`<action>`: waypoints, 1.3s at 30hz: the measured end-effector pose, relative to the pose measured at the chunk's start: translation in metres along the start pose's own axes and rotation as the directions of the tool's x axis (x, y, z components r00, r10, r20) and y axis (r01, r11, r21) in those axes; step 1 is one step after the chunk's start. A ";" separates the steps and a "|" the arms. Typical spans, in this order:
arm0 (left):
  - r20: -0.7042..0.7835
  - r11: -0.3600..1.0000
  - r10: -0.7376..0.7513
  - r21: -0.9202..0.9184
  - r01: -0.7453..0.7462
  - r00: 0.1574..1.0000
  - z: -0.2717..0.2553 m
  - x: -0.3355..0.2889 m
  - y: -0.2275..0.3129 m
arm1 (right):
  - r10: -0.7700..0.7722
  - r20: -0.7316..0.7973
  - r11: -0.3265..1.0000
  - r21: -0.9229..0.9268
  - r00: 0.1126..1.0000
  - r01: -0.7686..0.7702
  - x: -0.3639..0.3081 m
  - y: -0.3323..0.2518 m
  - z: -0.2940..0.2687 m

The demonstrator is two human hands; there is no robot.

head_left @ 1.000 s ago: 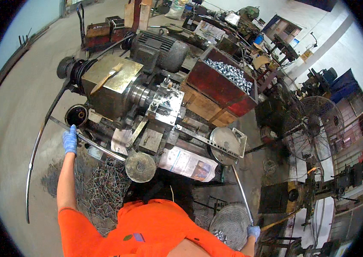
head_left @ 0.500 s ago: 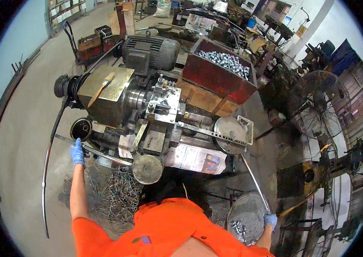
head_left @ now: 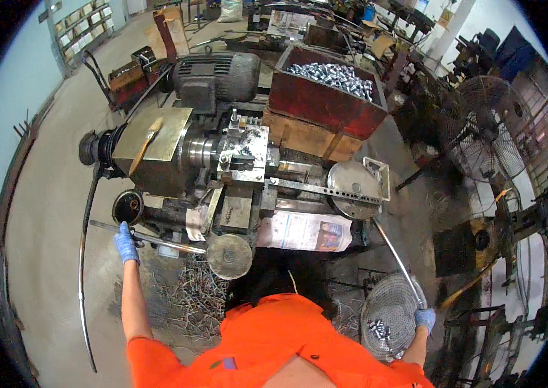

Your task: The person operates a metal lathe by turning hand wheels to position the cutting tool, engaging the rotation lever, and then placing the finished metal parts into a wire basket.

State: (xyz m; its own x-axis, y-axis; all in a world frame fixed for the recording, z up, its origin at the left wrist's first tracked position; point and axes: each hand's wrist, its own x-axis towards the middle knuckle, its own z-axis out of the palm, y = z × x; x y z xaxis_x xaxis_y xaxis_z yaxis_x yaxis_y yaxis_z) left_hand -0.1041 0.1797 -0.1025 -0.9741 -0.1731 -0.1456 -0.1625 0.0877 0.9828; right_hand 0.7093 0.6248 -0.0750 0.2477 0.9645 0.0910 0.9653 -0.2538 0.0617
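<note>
My left hand [head_left: 126, 244], in a blue glove, is closed around a metal bar [head_left: 167, 245] at the front left of a greasy machine. This bar runs to a round worn plate [head_left: 229, 257]. Out to the right, my gloved right hand [head_left: 425, 318] grips the lower end of a shiny metal rod [head_left: 394, 253], which slopes up toward a round metal disc [head_left: 355, 189]. Between my arms stands the machine, with a metal clamping block [head_left: 245, 155] and a flat perforated bar [head_left: 326, 191]. The fingers of both hands are partly hidden.
A round perforated tray [head_left: 377, 304] with several small metal pieces lies beside my right hand. Thin metal scraps [head_left: 199, 294] litter the floor. Behind the machine, a red bin [head_left: 326, 107] holds many metal pieces. A brush [head_left: 146, 145] rests on the housing; a fan [head_left: 484, 126] stands right.
The whole view has shifted and turned slightly, so the machine sits a little differently in it. Both hands keep their holds on the bar and the rod.
</note>
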 end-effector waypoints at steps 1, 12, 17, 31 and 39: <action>-0.015 1.000 -0.001 -0.011 0.001 1.000 -0.001 -0.001 0.001 | -0.003 -0.002 1.000 0.012 1.000 0.003 -0.002 -0.004 -0.003; 0.014 0.999 0.033 0.004 -0.033 0.999 0.004 -0.009 0.008 | 0.043 0.041 0.998 0.049 0.998 -0.045 -0.009 -0.004 -0.007; 0.007 0.999 0.030 0.022 -0.031 1.000 0.005 -0.006 0.005 | 0.067 0.081 0.997 0.020 0.994 -0.068 -0.012 -0.005 -0.010; -0.029 0.998 0.060 -0.029 -0.060 0.998 0.008 -0.007 0.004 | 0.082 0.084 0.995 -0.056 0.993 -0.077 -0.016 0.002 0.001; 0.003 0.999 0.039 -0.022 -0.039 0.999 0.002 0.001 -0.002 | 0.131 0.091 0.991 -0.005 0.987 -0.131 -0.025 -0.004 -0.004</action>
State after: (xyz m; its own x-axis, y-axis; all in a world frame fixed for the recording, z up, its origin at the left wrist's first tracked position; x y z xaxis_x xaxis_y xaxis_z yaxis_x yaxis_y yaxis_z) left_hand -0.1049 0.1818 -0.1048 -0.9801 -0.1668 -0.1076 -0.1211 0.0731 0.9899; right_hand 0.6992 0.6014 -0.0736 0.3784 0.9256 0.0073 0.9242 -0.3782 0.0538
